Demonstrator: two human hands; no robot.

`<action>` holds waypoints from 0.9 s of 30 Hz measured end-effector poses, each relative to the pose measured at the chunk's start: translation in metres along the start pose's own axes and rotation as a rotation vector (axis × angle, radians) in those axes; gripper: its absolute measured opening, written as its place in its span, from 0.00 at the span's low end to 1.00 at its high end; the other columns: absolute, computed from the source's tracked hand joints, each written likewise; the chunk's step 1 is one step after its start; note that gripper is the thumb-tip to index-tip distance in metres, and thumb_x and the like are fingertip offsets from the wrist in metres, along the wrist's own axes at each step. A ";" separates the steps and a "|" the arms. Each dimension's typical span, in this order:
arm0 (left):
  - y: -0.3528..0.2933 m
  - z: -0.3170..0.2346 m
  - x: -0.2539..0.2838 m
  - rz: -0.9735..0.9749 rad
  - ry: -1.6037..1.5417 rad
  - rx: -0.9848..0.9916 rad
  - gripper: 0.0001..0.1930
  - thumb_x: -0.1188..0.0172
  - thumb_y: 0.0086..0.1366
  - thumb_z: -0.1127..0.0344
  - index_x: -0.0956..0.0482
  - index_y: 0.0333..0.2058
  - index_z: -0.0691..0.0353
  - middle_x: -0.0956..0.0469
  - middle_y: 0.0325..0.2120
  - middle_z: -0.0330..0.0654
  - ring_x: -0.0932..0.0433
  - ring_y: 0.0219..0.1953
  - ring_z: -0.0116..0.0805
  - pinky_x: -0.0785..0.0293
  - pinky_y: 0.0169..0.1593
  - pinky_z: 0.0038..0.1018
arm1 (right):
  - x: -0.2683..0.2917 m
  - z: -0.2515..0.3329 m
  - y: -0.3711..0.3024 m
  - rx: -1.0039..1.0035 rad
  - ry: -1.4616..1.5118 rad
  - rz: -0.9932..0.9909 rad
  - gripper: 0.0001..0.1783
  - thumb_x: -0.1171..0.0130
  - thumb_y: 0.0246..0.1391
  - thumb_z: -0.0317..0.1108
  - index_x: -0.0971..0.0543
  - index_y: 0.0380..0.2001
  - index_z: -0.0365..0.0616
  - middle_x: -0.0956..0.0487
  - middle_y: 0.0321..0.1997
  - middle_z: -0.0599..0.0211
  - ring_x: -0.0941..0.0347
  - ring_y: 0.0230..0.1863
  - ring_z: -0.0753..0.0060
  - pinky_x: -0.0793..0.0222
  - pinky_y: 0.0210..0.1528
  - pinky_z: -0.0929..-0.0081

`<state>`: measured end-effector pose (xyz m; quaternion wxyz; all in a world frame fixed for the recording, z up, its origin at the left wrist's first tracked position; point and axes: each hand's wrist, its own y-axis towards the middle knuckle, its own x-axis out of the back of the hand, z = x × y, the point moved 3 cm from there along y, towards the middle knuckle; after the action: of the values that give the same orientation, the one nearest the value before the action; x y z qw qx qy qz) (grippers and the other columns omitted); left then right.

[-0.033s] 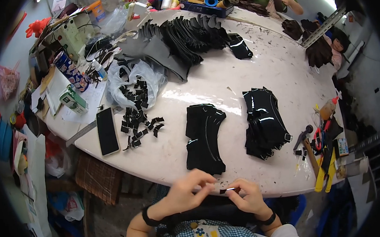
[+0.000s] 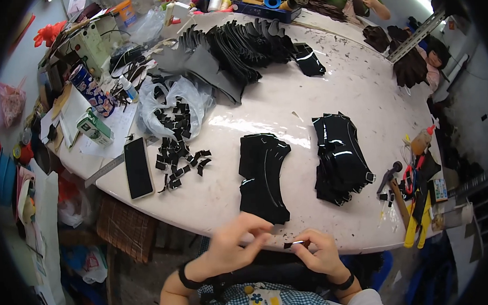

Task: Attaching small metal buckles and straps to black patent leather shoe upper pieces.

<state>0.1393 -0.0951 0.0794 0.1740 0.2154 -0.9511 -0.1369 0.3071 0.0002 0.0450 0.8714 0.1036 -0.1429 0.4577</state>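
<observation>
At the table's near edge, my right hand (image 2: 319, 251) pinches a small black strap tab (image 2: 288, 245) with a shiny metal bit at the fingertips. My left hand (image 2: 236, 244) hovers just left of it, slightly blurred, thumb and forefinger apart with nothing visible between them. Right beyond the left hand lies a stack of black shaped leather-like panels (image 2: 262, 176), their top one stitched along a curve. A second stack of black panels (image 2: 341, 158) sits to the right, with a small metal buckle (image 2: 370, 177) at its corner.
Loose black tabs (image 2: 173, 159) spill from a clear plastic bag (image 2: 200, 102) at left, beside a phone (image 2: 138, 169). Black pieces (image 2: 233, 48) are heaped at the back. Tools, including a hammer (image 2: 399, 199) and yellow-handled cutter (image 2: 418, 220), lie right. A co-worker's hands (image 2: 377, 4) show far off.
My left hand has drawn slightly left and away from the tab, its fingers a little wider apart. My right hand keeps hold of the tab, nearly still.
</observation>
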 end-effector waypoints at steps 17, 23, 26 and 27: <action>0.052 -0.115 0.106 -0.682 0.387 -0.881 0.14 0.45 0.55 0.61 0.37 0.36 0.60 0.40 0.23 0.39 0.43 0.17 0.29 0.46 0.23 0.31 | 0.004 0.001 0.009 0.046 -0.057 -0.016 0.03 0.41 0.39 0.24 0.25 0.21 0.39 0.27 0.19 0.67 0.33 0.17 0.81 0.39 0.19 0.85; 0.053 -0.142 0.150 -0.781 0.625 -1.119 0.13 0.47 0.56 0.62 0.37 0.37 0.59 0.41 0.23 0.39 0.44 0.17 0.29 0.46 0.24 0.31 | 0.007 0.007 -0.004 -0.020 -0.182 -0.100 0.02 0.44 0.37 0.23 0.26 0.17 0.39 0.28 0.13 0.69 0.31 0.18 0.78 0.38 0.23 0.82; 0.038 -0.158 0.159 -0.886 0.755 -1.199 0.13 0.48 0.56 0.62 0.37 0.37 0.59 0.41 0.23 0.39 0.44 0.17 0.29 0.47 0.24 0.31 | 0.000 0.018 -0.012 -0.014 -0.069 -0.107 0.01 0.45 0.43 0.26 0.25 0.22 0.40 0.30 0.15 0.73 0.37 0.16 0.83 0.45 0.18 0.83; 0.031 -0.162 0.163 -0.920 0.792 -1.218 0.13 0.48 0.56 0.62 0.37 0.38 0.59 0.41 0.23 0.38 0.44 0.17 0.29 0.47 0.24 0.31 | -0.003 0.019 -0.014 -0.041 -0.009 -0.120 0.02 0.45 0.45 0.27 0.24 0.25 0.41 0.30 0.16 0.75 0.40 0.15 0.85 0.49 0.15 0.83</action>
<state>0.0536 -0.1727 0.2803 0.5054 0.4805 -0.3990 -0.5954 0.3144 -0.0164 0.0611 0.8985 0.0959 -0.1496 0.4013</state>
